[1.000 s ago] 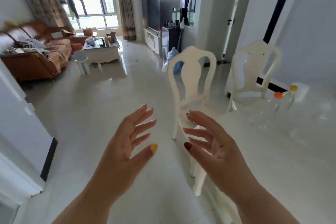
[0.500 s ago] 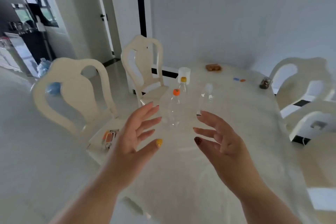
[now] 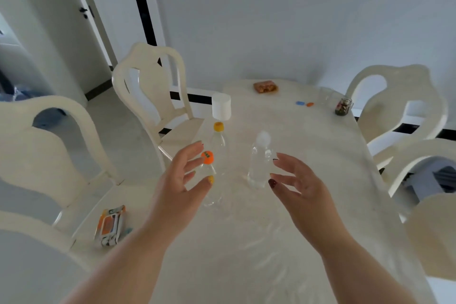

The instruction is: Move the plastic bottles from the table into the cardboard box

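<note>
Three clear plastic bottles upright on the white table [image 3: 308,155]: orange-capped bottle [image 3: 209,180] nearest, yellow-capped bottle [image 3: 219,145] just behind it, white-capped bottle [image 3: 259,163] to their right, long axes all vertical. Left hand [image 3: 180,185] spread and empty, fingers just beside the orange cap; right hand [image 3: 298,190] likewise spread and empty, fingertips near the white-capped bottle's right flank. Probably a side-on wrap for each: left hand closest to the orange-capped one, right to the white-capped one; no cardboard box in view.
</note>
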Demonstrator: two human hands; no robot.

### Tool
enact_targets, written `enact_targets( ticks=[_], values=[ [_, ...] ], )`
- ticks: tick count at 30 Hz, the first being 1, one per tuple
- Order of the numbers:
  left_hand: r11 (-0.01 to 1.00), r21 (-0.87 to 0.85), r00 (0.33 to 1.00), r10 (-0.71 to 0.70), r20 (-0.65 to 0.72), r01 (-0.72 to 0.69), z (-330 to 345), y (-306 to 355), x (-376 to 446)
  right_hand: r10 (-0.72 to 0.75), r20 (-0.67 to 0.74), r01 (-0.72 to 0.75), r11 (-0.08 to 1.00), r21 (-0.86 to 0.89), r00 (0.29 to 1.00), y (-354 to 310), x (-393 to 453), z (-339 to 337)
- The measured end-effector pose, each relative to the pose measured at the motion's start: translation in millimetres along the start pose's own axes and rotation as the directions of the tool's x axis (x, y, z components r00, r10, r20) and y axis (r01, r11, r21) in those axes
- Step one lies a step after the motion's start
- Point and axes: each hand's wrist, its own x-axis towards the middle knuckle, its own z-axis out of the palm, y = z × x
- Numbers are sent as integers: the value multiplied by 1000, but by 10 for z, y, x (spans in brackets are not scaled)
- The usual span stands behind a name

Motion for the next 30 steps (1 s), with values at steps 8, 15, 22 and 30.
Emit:
enact_targets(
  ticks=[8,15,22,30],
  values=[
    [959,220,982,-186,16,178,139,-777,667,106,-151,-133,975,-178,983,375,871,290],
    [927,339,986,-168,-8,161,228,-1053,727,189,-108,-217,884,-414,976,714,1550,419],
    [926,331,980,-196,16,180,222,-1105,849,115,-178,-193,831,-522,977,959,1725,488],
    [946,303,990,-135,52,113,218,-1066,703,17,-216,-112,894,-434,976,1008,1190,360]
  ],
)
